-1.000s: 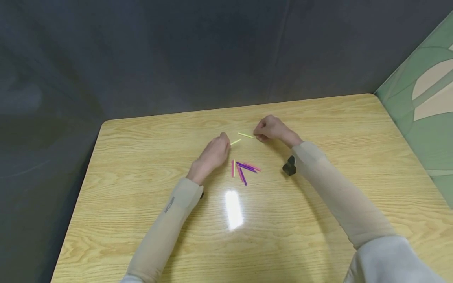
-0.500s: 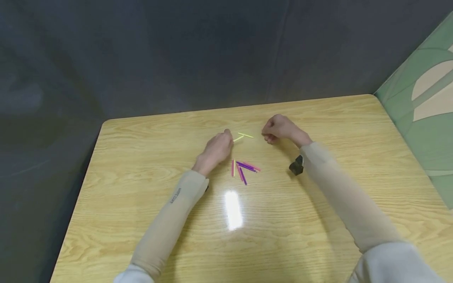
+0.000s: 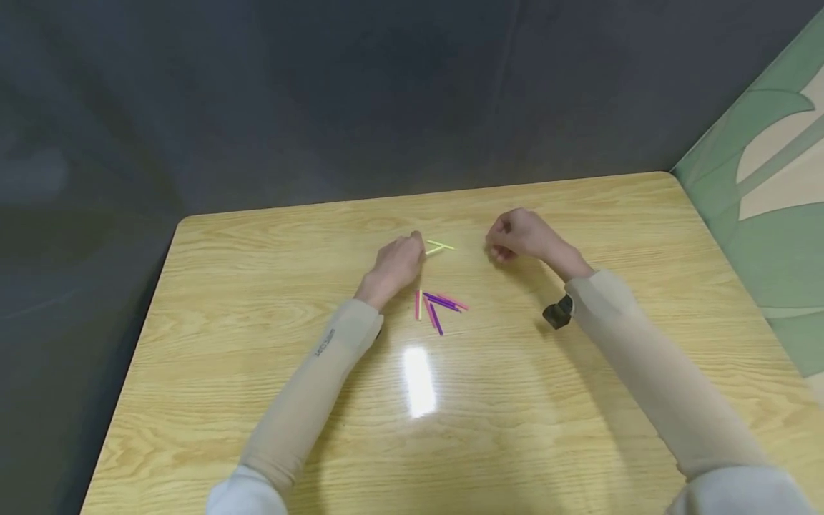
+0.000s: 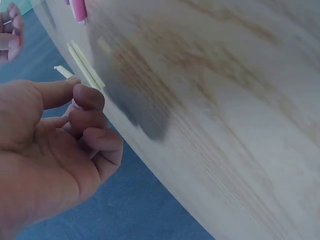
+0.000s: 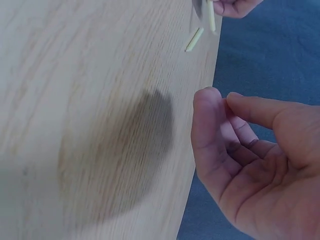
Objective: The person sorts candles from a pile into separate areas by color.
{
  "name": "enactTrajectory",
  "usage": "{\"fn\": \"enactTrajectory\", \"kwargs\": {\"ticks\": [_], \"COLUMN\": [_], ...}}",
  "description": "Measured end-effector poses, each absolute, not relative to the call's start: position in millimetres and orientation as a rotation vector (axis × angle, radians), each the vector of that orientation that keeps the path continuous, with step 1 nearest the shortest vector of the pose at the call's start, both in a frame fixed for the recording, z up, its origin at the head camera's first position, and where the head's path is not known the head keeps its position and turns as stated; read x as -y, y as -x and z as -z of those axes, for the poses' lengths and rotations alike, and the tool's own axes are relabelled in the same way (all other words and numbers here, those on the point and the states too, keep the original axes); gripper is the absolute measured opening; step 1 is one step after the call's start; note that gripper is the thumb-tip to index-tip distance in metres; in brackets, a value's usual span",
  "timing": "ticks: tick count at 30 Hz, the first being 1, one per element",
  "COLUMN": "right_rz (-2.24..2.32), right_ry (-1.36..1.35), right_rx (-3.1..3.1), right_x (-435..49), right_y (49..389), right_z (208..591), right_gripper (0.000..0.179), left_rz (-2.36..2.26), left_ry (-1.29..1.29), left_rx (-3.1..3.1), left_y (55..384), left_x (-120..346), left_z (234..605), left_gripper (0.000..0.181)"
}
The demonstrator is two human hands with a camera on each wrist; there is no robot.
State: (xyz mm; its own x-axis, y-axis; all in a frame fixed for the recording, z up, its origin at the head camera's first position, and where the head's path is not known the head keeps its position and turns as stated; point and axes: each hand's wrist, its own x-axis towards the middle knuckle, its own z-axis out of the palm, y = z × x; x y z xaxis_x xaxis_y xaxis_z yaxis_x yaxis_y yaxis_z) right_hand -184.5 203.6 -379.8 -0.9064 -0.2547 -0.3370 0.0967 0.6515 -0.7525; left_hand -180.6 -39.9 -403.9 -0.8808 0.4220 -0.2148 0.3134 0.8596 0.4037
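Note:
My left hand (image 3: pixel 398 261) pinches a thin yellow stick (image 3: pixel 435 251) between thumb and index finger, low over the wooden table. The held stick (image 5: pixel 211 17) also shows at the top of the right wrist view. Its far end meets or overlaps a second yellow stick (image 3: pixel 438 244) lying at a slant; contact cannot be told. Off to the right, my right hand (image 3: pixel 523 234) hovers with loosely curled fingers. In the right wrist view the right hand (image 5: pixel 260 150) has thumb and index tips close together, with nothing visible between them.
Nearer the body lies a loose group of thin sticks: purple sticks (image 3: pixel 436 320), pink sticks (image 3: pixel 416 305) and a yellow one (image 3: pixel 420 306). A dark cloth (image 3: pixel 386 100) rises behind the table's (image 3: pixel 257 343) back edge. A green patterned surface (image 3: pixel 759 179) stands at right.
My left hand has moved slightly up and right, bringing its yellow stick to the second one. My right hand has drawn away to the right from that second stick.

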Motion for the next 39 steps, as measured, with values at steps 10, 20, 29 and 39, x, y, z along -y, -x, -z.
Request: {"fn": "enactTrajectory", "kwargs": {"ticks": [10, 20, 29, 39], "right_rz": [1.198, 1.180, 1.171, 1.161], "right_ry": [0.146, 0.190, 0.196, 0.189], "right_rx": [-2.384, -2.392, -2.384, -2.393], "right_x": [-186, -180, -180, -186], "right_y": [170, 163, 161, 160], "right_z": [390, 390, 391, 392], "right_gripper": [0.016, 0.015, 0.014, 0.015], "left_rz": [-0.463, -0.525, -0.585, -0.575], "left_ry": [-0.534, -0.597, -0.692, -0.709], "left_rx": [-2.697, -2.648, -2.651, -2.652], "left_y": [181, 189, 198, 200], "left_x": [40, 42, 46, 43], "left_z": [409, 409, 415, 418], "left_gripper": [0.011, 0.020, 0.022, 0.014]}}
